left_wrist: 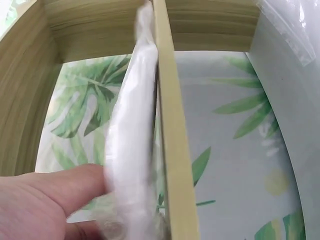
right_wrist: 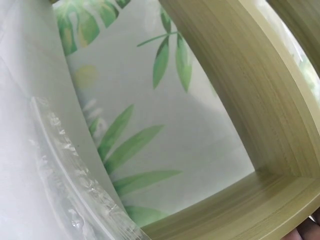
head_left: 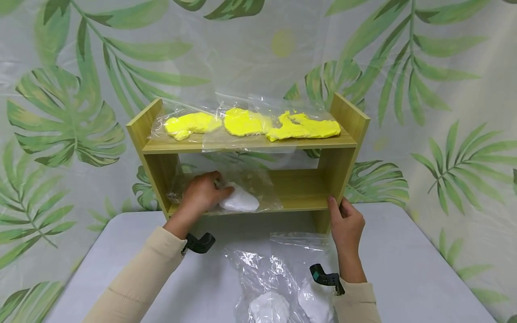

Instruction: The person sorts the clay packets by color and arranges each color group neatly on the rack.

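My left hand (head_left: 202, 194) is at the left part of the small wooden shelf's lower board (head_left: 299, 205). Thumb and curled fingers hold a clear plastic bag (head_left: 266, 190) with a flat white lump (head_left: 242, 200) inside. In the left wrist view, the thumb (left_wrist: 82, 185) presses against the white lump (left_wrist: 132, 120), which lies along the board (left_wrist: 172, 125). My right hand (head_left: 348, 224) grips the front edge of the shelf's right side panel (head_left: 348, 148) low down; only its fingertips (right_wrist: 311, 231) show at the corner of the right wrist view.
Three clear bags with yellow lumps (head_left: 246, 122) lie along the top board (head_left: 250, 146). On the white table (head_left: 194, 278), in front of the shelf, are bags with white lumps (head_left: 269, 307). A leaf-patterned cloth (head_left: 258, 54) hangs behind.
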`<state>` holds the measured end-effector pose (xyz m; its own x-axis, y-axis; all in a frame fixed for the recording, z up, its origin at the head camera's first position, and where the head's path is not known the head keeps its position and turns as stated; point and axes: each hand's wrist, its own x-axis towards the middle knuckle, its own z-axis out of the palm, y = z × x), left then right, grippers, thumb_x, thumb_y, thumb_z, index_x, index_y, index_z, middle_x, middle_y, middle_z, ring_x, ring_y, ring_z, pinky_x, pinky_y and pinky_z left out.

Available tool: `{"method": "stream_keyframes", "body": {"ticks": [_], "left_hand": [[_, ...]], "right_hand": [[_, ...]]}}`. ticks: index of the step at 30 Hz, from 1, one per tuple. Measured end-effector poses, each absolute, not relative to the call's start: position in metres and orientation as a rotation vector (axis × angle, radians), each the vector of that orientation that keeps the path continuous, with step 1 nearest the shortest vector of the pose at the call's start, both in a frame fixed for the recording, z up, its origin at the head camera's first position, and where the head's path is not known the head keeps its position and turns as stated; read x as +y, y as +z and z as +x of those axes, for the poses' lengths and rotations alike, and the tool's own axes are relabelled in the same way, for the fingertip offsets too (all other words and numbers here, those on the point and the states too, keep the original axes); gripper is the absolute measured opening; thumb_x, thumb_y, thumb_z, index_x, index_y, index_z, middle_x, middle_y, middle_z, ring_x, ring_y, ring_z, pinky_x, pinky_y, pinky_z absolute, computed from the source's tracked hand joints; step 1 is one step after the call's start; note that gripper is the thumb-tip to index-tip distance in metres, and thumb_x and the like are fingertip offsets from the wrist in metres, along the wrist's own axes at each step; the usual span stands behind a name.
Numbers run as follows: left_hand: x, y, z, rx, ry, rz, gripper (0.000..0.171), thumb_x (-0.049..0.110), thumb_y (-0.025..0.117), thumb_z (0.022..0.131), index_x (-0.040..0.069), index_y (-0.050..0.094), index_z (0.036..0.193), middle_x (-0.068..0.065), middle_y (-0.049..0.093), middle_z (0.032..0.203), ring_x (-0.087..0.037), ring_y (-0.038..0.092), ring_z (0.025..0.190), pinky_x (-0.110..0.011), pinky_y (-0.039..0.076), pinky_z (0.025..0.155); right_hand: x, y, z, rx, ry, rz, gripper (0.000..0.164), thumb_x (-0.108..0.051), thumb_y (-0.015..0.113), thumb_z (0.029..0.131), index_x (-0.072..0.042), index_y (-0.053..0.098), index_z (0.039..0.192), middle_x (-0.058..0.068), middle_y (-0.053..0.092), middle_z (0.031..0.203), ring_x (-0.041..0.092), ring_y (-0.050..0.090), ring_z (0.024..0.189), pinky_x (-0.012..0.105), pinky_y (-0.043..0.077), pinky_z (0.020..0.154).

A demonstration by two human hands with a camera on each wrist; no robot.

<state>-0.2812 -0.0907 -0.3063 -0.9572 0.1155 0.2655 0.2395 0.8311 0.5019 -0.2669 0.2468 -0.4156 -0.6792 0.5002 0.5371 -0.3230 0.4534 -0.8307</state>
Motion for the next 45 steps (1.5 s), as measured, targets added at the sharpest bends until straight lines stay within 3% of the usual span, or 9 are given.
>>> {"method": "stream_keyframes", "body": {"ticks": [8, 19, 27, 32, 38, 45], "left_hand": [[-0.085, -0.309, -0.281, -2.744, -0.721, -0.269, 0.037, 0.039, 0.072, 0.082, 0.007, 0.065, 0.100, -0.013, 0.064, 0.092, -0.029, 0.059, 0.078, -0.043, 0.046, 0.063], [-0.081, -0.312, -0.291, -2.624, -0.608, -0.292, 0.040, 0.035, 0.075, 0.082, 0.001, 0.060, 0.099, -0.015, 0.056, 0.080, -0.032, 0.054, 0.066, -0.043, 0.042, 0.053], [-0.085, -0.308, -0.305, -2.707, -0.608, -0.256, 0.042, 0.037, 0.073, 0.084, -0.001, 0.058, 0.096, -0.016, 0.058, 0.085, -0.033, 0.056, 0.074, -0.044, 0.044, 0.063], [-0.089, -0.309, -0.306, -2.722, -0.627, -0.245, 0.043, 0.038, 0.072, 0.085, -0.001, 0.059, 0.097, -0.016, 0.060, 0.086, -0.032, 0.056, 0.074, -0.043, 0.044, 0.063], [-0.089, -0.307, -0.296, -2.592, -0.593, -0.289, 0.043, 0.036, 0.074, 0.084, -0.002, 0.061, 0.100, -0.018, 0.062, 0.085, -0.034, 0.059, 0.073, -0.045, 0.045, 0.058], [-0.089, -0.307, -0.278, -2.416, -0.467, -0.314, 0.042, 0.035, 0.080, 0.079, 0.000, 0.063, 0.095, -0.017, 0.063, 0.079, -0.032, 0.056, 0.060, -0.044, 0.043, 0.045]], "right_hand": [[0.246, -0.416, -0.267, -1.907, 1.322, -0.150, 0.033, -0.035, 0.067, 0.091, -0.008, 0.075, 0.108, 0.011, 0.073, 0.095, -0.013, 0.059, 0.076, 0.006, 0.046, 0.063], [0.247, -0.415, -0.266, -1.903, 1.321, -0.149, 0.032, -0.034, 0.066, 0.091, -0.008, 0.075, 0.107, 0.011, 0.073, 0.093, -0.013, 0.059, 0.074, 0.007, 0.046, 0.062], [0.247, -0.415, -0.267, -1.899, 1.321, -0.152, 0.033, -0.032, 0.066, 0.091, -0.006, 0.074, 0.109, 0.015, 0.072, 0.096, -0.012, 0.059, 0.076, 0.006, 0.046, 0.063], [0.246, -0.415, -0.266, -1.909, 1.331, -0.149, 0.031, -0.031, 0.066, 0.091, -0.006, 0.075, 0.108, 0.014, 0.073, 0.095, -0.012, 0.059, 0.074, 0.006, 0.045, 0.062], [0.245, -0.413, -0.266, -1.896, 1.330, -0.129, 0.029, -0.029, 0.066, 0.092, -0.005, 0.075, 0.105, 0.014, 0.073, 0.092, -0.013, 0.058, 0.072, 0.006, 0.044, 0.062], [0.247, -0.413, -0.265, -1.905, 1.316, -0.140, 0.031, -0.031, 0.066, 0.092, -0.005, 0.075, 0.106, 0.014, 0.073, 0.092, -0.014, 0.057, 0.072, 0.006, 0.044, 0.061]]}}
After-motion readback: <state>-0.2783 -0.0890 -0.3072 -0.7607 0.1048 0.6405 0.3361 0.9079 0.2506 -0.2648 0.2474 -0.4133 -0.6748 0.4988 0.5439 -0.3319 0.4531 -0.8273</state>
